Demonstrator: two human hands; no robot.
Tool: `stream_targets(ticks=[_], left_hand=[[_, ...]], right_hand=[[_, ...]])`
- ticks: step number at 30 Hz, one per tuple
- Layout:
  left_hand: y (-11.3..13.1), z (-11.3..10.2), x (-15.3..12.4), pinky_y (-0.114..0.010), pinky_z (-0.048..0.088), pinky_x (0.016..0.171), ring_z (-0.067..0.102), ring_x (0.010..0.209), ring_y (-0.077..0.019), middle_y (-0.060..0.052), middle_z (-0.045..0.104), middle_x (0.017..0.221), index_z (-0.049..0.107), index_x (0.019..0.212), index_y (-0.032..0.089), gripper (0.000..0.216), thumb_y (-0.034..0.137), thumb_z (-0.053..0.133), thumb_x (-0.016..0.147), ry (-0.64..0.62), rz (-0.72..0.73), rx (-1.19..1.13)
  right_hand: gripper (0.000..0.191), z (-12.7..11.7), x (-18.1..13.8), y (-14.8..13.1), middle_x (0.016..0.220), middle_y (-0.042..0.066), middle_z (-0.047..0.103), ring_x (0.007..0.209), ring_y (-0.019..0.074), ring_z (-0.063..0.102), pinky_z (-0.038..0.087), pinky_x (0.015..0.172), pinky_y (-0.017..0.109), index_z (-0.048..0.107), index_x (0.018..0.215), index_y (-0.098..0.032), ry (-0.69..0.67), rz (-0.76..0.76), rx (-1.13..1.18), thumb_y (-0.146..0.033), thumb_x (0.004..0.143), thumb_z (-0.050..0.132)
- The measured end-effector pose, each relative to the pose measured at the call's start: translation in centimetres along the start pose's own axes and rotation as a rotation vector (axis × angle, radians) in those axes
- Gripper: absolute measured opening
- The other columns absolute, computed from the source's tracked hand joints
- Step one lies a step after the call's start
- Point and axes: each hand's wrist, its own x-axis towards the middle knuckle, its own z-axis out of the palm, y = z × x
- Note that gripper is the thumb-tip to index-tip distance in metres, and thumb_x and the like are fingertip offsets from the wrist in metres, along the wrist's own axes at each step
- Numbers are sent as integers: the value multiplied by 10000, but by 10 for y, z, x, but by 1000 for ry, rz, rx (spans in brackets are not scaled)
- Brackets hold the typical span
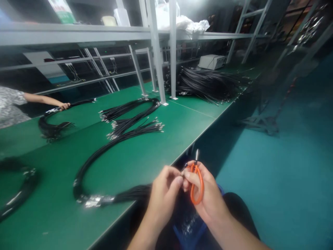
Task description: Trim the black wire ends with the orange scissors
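My right hand (205,189) is closed around small scissors with orange handles (200,194), their metal blades pointing up and away. Its thumb and fingertips also meet those of my left hand (165,192), which is pinched on what looks like the end of a black cable, mostly hidden by the fingers. A bundle of black cables (130,193), wrapped with shiny tape (96,200), curves across the green table (177,135) and passes behind my left hand. The bundle's far end fans out into several loose tips with light-coloured ends.
Another person's hand (64,106) rests on a cable bundle (48,126) at the left. More bundles (137,116) lie mid-table, with a large pile (208,83) by a white box (212,61). Shelf posts (156,52) stand on the table. A blue container (189,234) is below my hands.
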Motion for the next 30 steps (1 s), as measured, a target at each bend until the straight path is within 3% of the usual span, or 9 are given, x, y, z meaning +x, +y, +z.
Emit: stream_targets(ticks=[3,6,11,19,23,26,30], left_hand=[[3,0,0,-224,451,565,572,607,-125,-3,612,754,565,866,185,125,289,607,811,77,28,-41],[9,-1,4,-218,435,510,548,526,-106,15,570,690,573,735,172,133,273,643,784,143,20,-91],[8,-10,10,-220,432,557,536,544,-104,8,589,622,606,711,143,137,241,624,806,6,-59,-289],[8,-5,6,-214,420,573,517,567,-96,20,560,653,569,793,158,90,235,594,833,22,-82,-444],[8,-5,5,-206,437,590,517,579,-83,19,543,701,534,713,158,127,182,601,819,27,-20,-471],[7,-10,2,-220,459,627,529,626,-97,3,554,772,553,757,169,83,179,551,839,94,-8,-353],[13,-14,-2,-264,479,711,595,765,-161,-46,618,942,653,948,230,182,160,573,801,267,193,172]], right_hand=[[272,7,-4,2,669,-52,589,544,75,512,417,532,187,511,905,-211,-6,-22,-22,-103,716,675],[287,10,-5,2,664,-55,582,536,80,513,414,521,191,506,897,-216,-15,-14,-37,-121,706,698],[224,7,-4,2,669,-47,579,516,76,508,418,534,196,514,899,-204,-71,25,15,-104,743,640],[212,8,-3,2,704,-29,597,560,86,523,432,565,199,532,913,-200,-65,17,20,-81,761,618],[197,9,-3,2,714,-23,598,569,89,527,439,575,202,536,896,-196,-67,16,52,-77,758,611],[186,8,-3,1,695,-26,586,553,95,525,440,558,209,533,875,-194,-44,27,74,-87,751,619],[188,10,-3,1,690,-28,582,561,103,532,444,547,212,541,872,-197,-48,17,80,-91,749,635]])
